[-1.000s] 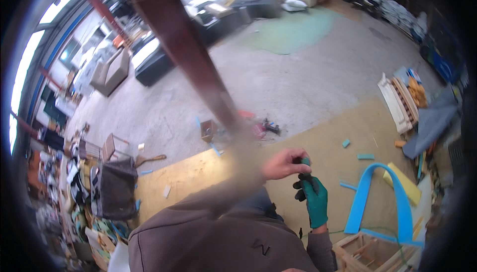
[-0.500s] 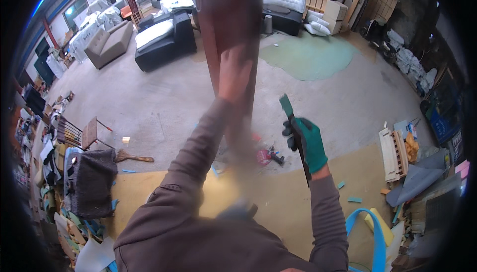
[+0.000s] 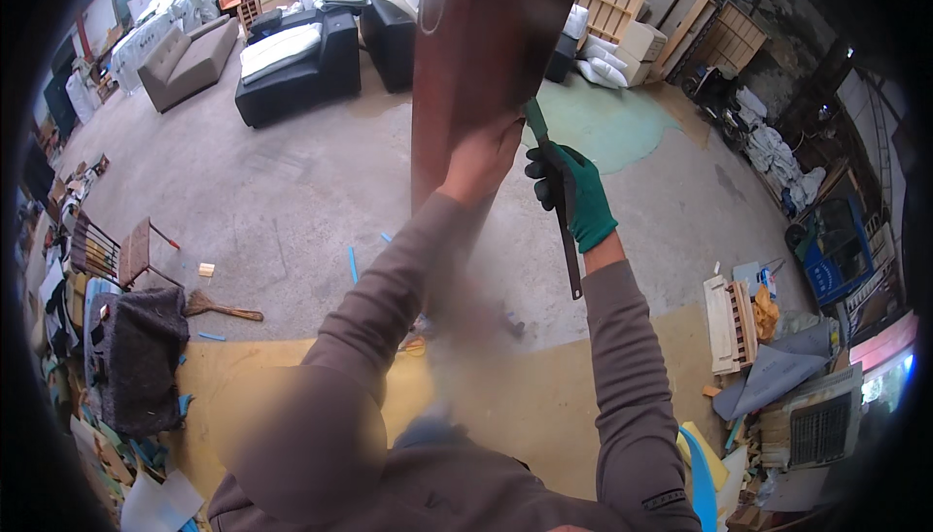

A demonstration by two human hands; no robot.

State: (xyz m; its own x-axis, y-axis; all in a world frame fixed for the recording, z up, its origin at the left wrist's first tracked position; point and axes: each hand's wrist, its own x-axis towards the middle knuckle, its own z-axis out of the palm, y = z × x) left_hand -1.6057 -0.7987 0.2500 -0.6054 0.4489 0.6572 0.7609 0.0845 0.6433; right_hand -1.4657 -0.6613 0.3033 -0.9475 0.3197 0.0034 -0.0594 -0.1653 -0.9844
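A red-brown steel column [image 3: 466, 56] rises right in front of me. My left hand [image 3: 478, 161], bare, lies against its face with the fingers stretched toward the right edge. My right hand [image 3: 573, 192], in a green and black glove, is closed round a long, flat, dark blade-like tool [image 3: 571, 265] with a hole near its lower end. The tool's green upper end [image 3: 535, 118] is up at the column's right edge, close to my left fingertips. Whether it touches the column I cannot tell. A blurred patch hides the column's lower part.
Yellowish sheeting [image 3: 544, 386] covers the floor near me. To the left are a broom [image 3: 224, 307], a chair [image 3: 136, 250] and foam scraps. Sofas [image 3: 301, 66] stand at the back. Wooden frames [image 3: 734, 323] and a blue foam strip [image 3: 698, 479] lie to the right.
My right hand has raised the tool up and left, bringing its green end to the column's edge. My left hand has shifted right and slightly down on the column. The view has shifted too.
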